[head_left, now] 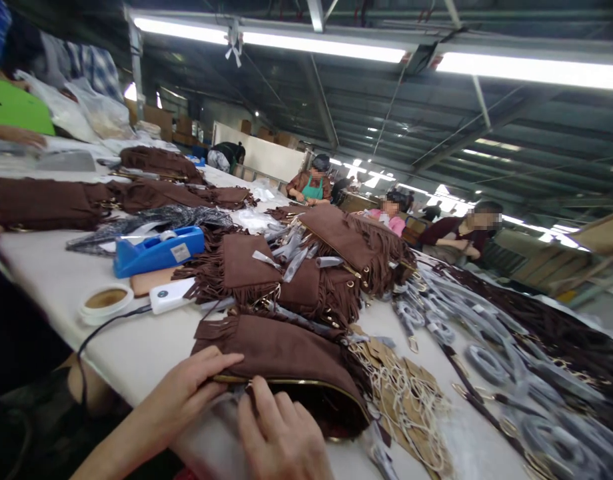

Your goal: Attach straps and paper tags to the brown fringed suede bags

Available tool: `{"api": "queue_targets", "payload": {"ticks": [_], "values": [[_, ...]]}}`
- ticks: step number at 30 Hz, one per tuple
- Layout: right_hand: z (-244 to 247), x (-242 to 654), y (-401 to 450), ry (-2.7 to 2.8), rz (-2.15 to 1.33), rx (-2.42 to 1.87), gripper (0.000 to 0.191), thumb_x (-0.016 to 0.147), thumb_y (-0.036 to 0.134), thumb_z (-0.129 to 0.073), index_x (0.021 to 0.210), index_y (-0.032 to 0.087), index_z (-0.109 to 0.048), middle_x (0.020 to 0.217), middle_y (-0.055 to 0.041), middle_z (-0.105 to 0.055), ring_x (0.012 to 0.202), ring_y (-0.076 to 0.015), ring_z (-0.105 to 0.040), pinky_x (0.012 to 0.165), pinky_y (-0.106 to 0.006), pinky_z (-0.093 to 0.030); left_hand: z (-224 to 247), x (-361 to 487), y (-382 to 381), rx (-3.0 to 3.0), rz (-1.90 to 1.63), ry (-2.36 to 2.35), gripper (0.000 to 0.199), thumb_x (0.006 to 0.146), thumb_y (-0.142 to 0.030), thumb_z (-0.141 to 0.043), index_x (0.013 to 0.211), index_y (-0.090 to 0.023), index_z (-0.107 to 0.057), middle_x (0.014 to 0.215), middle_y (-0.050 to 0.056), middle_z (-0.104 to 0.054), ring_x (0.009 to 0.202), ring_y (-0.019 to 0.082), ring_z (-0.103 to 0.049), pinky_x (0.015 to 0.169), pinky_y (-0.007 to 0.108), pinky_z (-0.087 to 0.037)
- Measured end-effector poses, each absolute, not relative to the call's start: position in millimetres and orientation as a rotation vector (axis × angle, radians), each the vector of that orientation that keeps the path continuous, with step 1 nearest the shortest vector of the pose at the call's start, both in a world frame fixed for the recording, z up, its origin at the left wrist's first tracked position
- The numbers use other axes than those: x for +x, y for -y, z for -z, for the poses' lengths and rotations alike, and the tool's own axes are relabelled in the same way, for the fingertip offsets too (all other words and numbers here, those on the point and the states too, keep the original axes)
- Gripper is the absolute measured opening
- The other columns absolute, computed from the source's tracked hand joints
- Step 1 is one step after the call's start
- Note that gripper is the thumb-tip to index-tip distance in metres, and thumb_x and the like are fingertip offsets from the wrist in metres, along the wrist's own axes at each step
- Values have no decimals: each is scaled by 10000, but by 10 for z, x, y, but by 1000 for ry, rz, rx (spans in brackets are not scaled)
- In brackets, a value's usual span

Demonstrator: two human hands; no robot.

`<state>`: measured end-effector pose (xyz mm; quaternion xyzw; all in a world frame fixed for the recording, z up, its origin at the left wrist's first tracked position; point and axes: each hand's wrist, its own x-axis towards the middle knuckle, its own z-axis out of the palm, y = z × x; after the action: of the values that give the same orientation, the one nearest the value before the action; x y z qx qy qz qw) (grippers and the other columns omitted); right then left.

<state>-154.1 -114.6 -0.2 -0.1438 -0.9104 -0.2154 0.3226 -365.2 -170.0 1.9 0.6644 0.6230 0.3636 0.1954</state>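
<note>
A brown fringed bag [286, 347] lies before me on the white table, its gold zipper open and the mouth gaping toward me. My left hand [199, 377] grips the bag's left end, with the index finger stretched across its top. Close beside it, my right hand [281, 427] pinches at the zipper edge near the left end of the opening. A small dark piece shows at those fingertips, too small to name. Behind this bag sits a heap of similar brown fringed bags [246, 260], some with plastic-wrapped parts on top.
On the left are a blue tape dispenser [159, 250], a tape roll [105, 303] and a white corded device [171, 295]. Tan tags with strings [401, 387] and wrapped straps [486, 333] cover the right. A co-worker's hand [21, 137] shows far left; several people work farther back.
</note>
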Motion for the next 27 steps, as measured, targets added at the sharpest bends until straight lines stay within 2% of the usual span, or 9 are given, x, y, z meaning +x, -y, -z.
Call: {"api": "queue_targets", "payload": {"ticks": [4, 6, 9, 11, 16, 19, 22, 25, 27], "values": [[-215, -1823, 929, 2476, 574, -187, 201, 966, 176, -394, 1013, 169, -589, 1073, -98, -687, 646, -170, -590, 477, -300, -416, 48, -3795, 1587, 2063, -1056, -1762, 363, 869, -218, -463, 1147, -286, -685, 952, 7, -722, 870, 161, -692, 763, 197, -542], [-255, -1851, 825, 2550, 537, -44, 130, 964, 193, -434, 934, 188, -560, 966, -48, -669, 627, -143, -562, 451, -265, -380, 101, -3856, 1535, 2240, -1076, -1828, 339, 855, -208, -470, 1095, -279, -699, 953, 13, -729, 855, 164, -695, 752, 197, -538], [-282, -1867, 776, 2658, 473, 77, 143, 970, 197, -456, 843, 193, -521, 754, 6, -590, 598, -130, -543, 442, -241, -373, 123, -3862, 1491, 2537, -1077, -1886, 353, 804, -188, -488, 1085, -262, -689, 1112, 54, -706, 987, 213, -662, 857, 278, -518], [-318, -1871, 798, 2696, 467, 54, 137, 973, 190, -463, 852, 185, -528, 746, 8, -575, 607, -136, -554, 447, -245, -388, 105, -3811, 1471, 2693, -1044, -1840, 356, 785, -176, -498, 1079, -259, -681, 1165, 58, -690, 1029, 229, -637, 908, 321, -492], [-551, -1655, 805, 2850, 414, -231, 112, 951, 196, -556, 840, 195, -562, 798, 21, -592, 614, -134, -561, 400, -265, -332, 111, -3765, 1400, 2620, -1061, -1963, 284, 885, -174, -424, 969, -252, -684, 974, 30, -732, 918, 217, -644, 860, 341, -480], [-613, -1229, 708, 2876, 377, -260, 196, 956, 220, -571, 761, 203, -557, 764, 32, -606, 636, -127, -542, 494, -274, -373, 195, -3917, 1374, 2538, -1059, -2120, 292, 892, -204, -427, 998, -257, -694, 1014, 39, -741, 967, 249, -652, 864, 377, -481], [-439, -668, 630, 2773, 327, -305, 307, 985, 276, -526, 687, 201, -544, 701, 37, -639, 673, -128, -542, 629, -298, -386, 356, -4109, 1350, 2467, -978, -2239, 308, 851, -204, -450, 993, -256, -718, 1030, 57, -748, 995, 285, -658, 870, 415, -492], [-105, -218, 667, 2611, 286, -372, 384, 1030, 240, -399, 687, 213, -570, 737, 53, -708, 635, -116, -548, 647, -294, -388, 552, -4213, 1290, 2476, -840, -2242, 350, 803, -180, -454, 996, -255, -735, 1068, 72, -741, 1059, 313, -636, 902, 457, -483], [74, -43, 754, 2548, 256, -422, 371, 1034, 226, -374, 749, 230, -612, 740, 54, -722, 634, -115, -572, 643, -275, -415, 637, -4190, 1230, 2509, -810, -2234, 377, 757, -158, -455, 983, -257, -740, 1106, 70, -732, 1110, 342, -612, 910, 496, -480]]}}
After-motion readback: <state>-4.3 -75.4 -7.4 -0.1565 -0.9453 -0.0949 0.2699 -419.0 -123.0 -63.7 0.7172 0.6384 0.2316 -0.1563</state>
